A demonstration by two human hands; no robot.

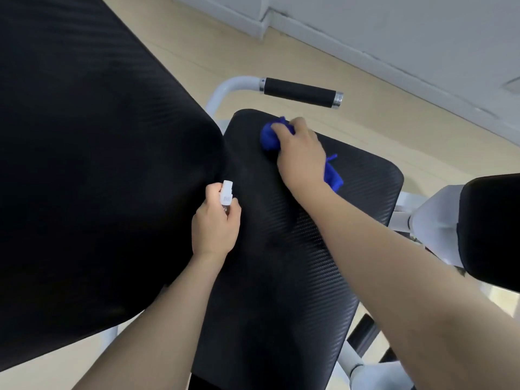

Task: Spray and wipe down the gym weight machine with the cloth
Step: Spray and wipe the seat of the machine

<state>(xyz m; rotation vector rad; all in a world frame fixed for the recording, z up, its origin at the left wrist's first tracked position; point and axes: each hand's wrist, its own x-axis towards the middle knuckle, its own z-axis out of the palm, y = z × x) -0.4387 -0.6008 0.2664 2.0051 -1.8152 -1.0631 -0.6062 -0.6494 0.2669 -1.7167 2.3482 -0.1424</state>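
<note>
A person leans over a gym weight machine, both bare arms reaching in from the bottom of the view. Biggest in shot: the black back pad (92, 153), tilted up at left, w/ the black textured seat pad (295, 263) running below it toward a white frame tube (225, 92) and its foam-covered handle (300, 92). A second black pad (492, 232) sits at the right edge on a white bracket; pale wood floor (408, 114) behind.

The right hand (302, 153) is flat on the far end of the seat pad, palm down, fingers curled over a bunched blue cloth (270, 138) and pressing it to the vinyl; a loose tail of cloth trails out by the wrist. Bunching likely gives a firmer wiping face, and the straight arm puts weight behind it.

The left hand (216, 225) hovers near the crease where seat meets back pad, fingers wrapped tight round a small spray bottle (226, 192), white cap up; the thumb rests beside the cap. Whether a finger is on the pump can't be told. Held close by, it looks ready for another squirt w/o a swap of hands.

Judged stage: mid-wipe on the seat; back pad, handle appear still to do.
</note>
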